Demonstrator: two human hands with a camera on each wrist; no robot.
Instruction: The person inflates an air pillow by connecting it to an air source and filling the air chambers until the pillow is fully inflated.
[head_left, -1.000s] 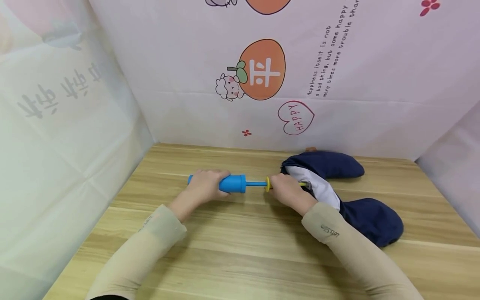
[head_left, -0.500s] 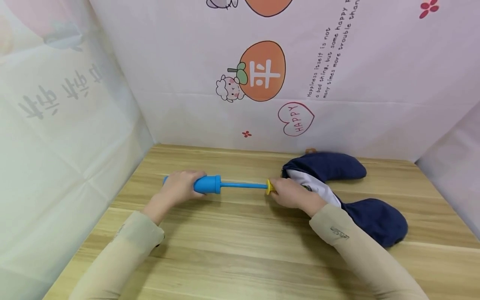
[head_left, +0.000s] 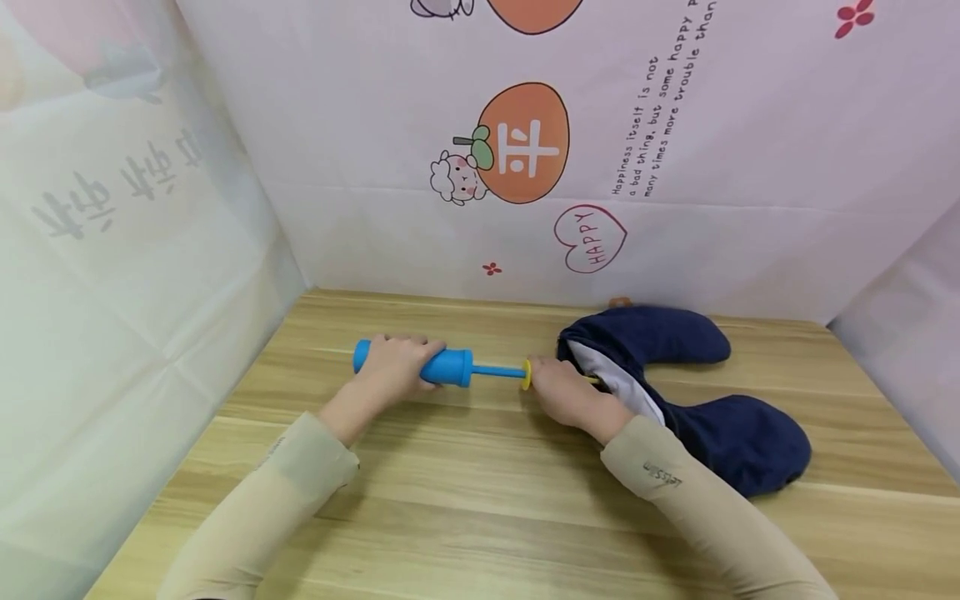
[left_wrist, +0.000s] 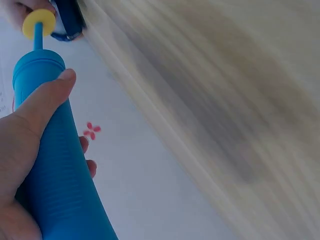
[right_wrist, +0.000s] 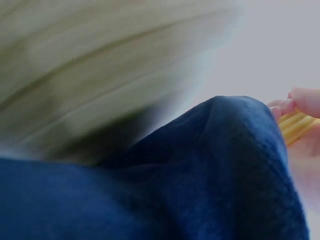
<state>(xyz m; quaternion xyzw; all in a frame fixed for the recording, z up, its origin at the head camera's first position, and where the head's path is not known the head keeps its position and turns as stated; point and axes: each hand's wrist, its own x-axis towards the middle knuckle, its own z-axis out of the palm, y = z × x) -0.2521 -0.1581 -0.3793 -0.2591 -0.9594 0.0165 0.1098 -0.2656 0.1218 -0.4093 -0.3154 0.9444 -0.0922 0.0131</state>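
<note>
My left hand (head_left: 393,367) wraps round the blue barrel of a hand air pump (head_left: 450,367), which lies level above the table. In the left wrist view the thumb lies along the barrel (left_wrist: 60,165). A blue rod (head_left: 498,372) extends partway out, ending in a yellow flange (head_left: 527,374). Just beyond that, my right hand (head_left: 566,390) grips the pump's yellow end piece (right_wrist: 296,128). A thin yellow tip points from this hand into the white-lined opening of a navy U-shaped neck pillow (head_left: 750,442). The hand hides part of that opening.
The wood-grain table (head_left: 450,517) extends in front of both arms. A white printed sheet (head_left: 375,167) rises along its back edge, with more white sheeting (head_left: 150,292) at the left and right.
The barrel slid left half a second ago, exposing more rod, and has since come back right, shortening it. The right hand stays at the pillow, with only slight shifts.
</note>
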